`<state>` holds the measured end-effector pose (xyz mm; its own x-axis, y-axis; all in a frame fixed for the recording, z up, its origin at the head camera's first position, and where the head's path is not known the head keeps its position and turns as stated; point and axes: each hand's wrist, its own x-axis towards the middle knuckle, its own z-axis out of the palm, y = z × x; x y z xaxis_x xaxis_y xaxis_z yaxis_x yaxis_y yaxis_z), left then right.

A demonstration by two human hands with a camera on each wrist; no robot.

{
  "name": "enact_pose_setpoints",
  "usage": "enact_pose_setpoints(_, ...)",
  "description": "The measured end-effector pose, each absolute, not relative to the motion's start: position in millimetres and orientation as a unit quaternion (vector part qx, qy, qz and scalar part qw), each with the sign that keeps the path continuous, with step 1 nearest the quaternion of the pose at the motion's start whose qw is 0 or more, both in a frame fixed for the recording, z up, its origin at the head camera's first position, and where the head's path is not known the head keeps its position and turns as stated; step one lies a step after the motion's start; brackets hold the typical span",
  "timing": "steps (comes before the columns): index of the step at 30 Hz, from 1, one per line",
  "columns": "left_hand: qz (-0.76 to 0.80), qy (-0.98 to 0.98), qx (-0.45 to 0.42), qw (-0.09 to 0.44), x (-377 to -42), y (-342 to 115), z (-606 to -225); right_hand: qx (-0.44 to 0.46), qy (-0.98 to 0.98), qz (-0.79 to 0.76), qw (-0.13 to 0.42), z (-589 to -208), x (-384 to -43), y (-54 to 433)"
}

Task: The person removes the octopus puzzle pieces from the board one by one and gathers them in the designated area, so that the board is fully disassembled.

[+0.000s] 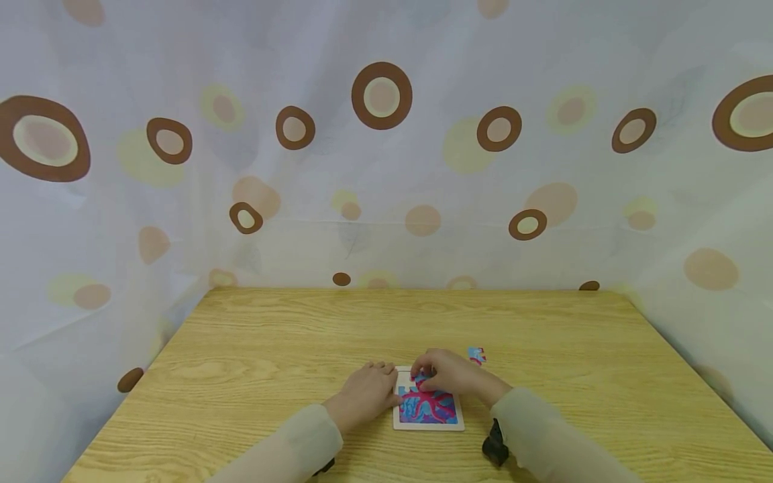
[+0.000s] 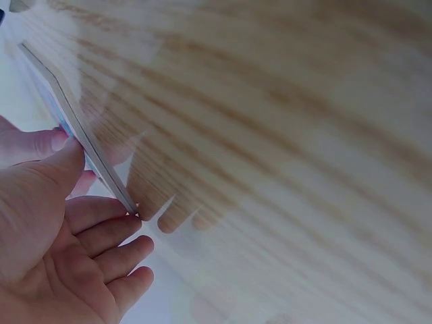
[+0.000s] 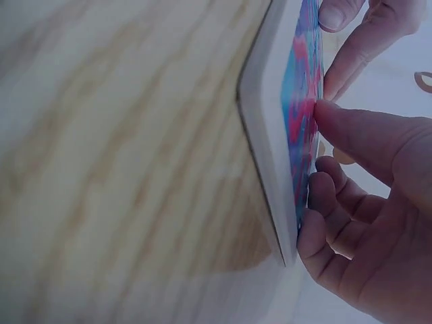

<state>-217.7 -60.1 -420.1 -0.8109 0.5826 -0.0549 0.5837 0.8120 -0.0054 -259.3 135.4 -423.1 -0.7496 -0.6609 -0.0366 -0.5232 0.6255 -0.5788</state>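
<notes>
My 2 hands are low in the middle of the head view, working on a small jigsaw puzzle (image 1: pixel 427 408). It sits flat in a white puzzle tray (image 1: pixel 418 427) on the wooden table (image 1: pixel 290 335). The picture on it has pink, branchy shapes on blue and purple.

My left hand (image 1: pixel 367 392) is loose, with its fingers mostly straight, at the left side of the tray. In the left wrist view, my thumb lies over the rim and a fingertip touches the edge. I think I rest it there so the tray does not slide.

My right hand (image 1: pixel 453 373) comes in from the right, and its fingers are bent. My thumb and pointer finger seem to pinch a pink and blue puzzle piece (image 1: pixel 422 380) near the top of the tray. Held that way, I can likely turn it or nudge it a tiny bit. In the right wrist view, my thumb touches the picture and my other fingers curl by the tray's edge.

Just left of that piece, at the tray's upper left, a white patch shows with no picture on it. 1 loose piece (image 1: pixel 476 355) lies on the table above my right wrist, apart from the tray. It looks near enough to reach easily, and out of the way of my fingers.
</notes>
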Motion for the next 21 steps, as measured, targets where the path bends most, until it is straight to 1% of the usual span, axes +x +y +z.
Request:
enact_pose_setpoints(5,-0.011,0.952,0.306,0.030,-218.1,-60.2,-419.7,-0.329,0.892,-0.286,0.122,-423.7,-258.8,135.9)
enact_pose_setpoints(14,-0.010,0.950,0.310,0.022,-218.3,-60.2,-420.6,-0.329,0.889,-0.299,0.108,-424.1,-259.3,137.1)
enact_pose_setpoints(21,-0.019,0.951,0.310,0.015,-218.1,-59.9,-421.6,-0.294,0.886,-0.342,0.110,-425.8,-259.3,141.5)
